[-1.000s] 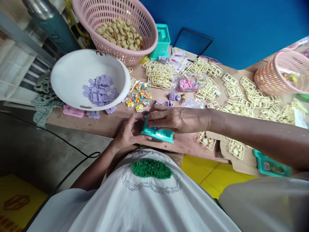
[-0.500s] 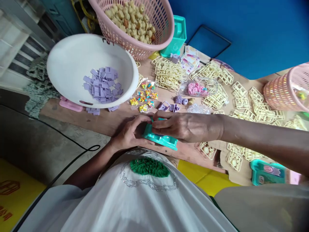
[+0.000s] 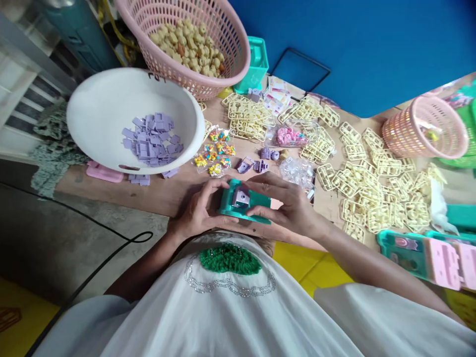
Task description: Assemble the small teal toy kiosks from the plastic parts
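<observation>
Close to my body is a teal plastic case [image 3: 256, 199], held at the table's front edge. Inside its left part sits a small purple plastic piece [image 3: 241, 197] with a dark round spot. My left hand [image 3: 195, 210] grips the case's left end, thumb along the near side and fingers at the far side. Around the right end are the thumb and fingers of my right hand [image 3: 297, 206]. Just beyond the case lie loose purple pieces [image 3: 245, 165] and small clear bags of colourful parts [image 3: 215, 153].
A white basin [image 3: 96, 114] of purple pieces stands left, before a pink basket [image 3: 186, 74] of beige figures. Cream plastic frames [image 3: 364, 193] spread across the right side, near clear plastic parts [image 3: 297, 173]. Teal-and-pink cases [image 3: 405, 258] and another pink basket [image 3: 405, 129] are farther right.
My right hand has drawn back from over the case to its right end, uncovering the purple piece inside. The view has shifted slightly right.
</observation>
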The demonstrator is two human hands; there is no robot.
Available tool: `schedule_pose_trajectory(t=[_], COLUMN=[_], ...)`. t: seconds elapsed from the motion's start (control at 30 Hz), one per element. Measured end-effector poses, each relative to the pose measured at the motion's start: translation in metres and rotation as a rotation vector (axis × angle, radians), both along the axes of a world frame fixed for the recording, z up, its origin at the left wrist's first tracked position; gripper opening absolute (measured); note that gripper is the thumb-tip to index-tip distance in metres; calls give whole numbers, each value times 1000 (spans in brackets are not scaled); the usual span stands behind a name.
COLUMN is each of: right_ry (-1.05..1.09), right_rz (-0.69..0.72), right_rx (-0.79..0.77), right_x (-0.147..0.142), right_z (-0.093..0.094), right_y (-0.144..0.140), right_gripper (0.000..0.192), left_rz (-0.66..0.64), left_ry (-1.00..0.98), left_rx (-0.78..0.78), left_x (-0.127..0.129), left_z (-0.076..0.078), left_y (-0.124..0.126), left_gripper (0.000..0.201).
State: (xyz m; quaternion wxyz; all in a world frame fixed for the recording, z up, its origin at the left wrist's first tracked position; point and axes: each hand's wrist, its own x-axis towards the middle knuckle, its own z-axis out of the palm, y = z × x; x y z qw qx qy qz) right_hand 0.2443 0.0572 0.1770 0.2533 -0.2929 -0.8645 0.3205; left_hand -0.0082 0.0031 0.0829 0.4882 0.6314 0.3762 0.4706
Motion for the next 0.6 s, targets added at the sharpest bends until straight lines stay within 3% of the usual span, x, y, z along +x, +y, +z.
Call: schedule_pose_trajectory(t=[0.13, 0.37, 0.6], right_ry=[44, 190, 220], right_rz=[-73, -140, -135], right_rx=[-2, -89, 28], right_x=[-9, -19, -23], right_z=[-9, -20, -24], right_y=[-17, -14, -31], right_gripper=[33, 22, 32], left_rz=[1, -4, -1], left_ry=[34, 54, 63], left_rx=[-11, 19, -18], left_x=[-1, -1, 0], left_z=[-1, -5, -6], left_y=[1, 0, -2], left_gripper=[74, 79, 78])
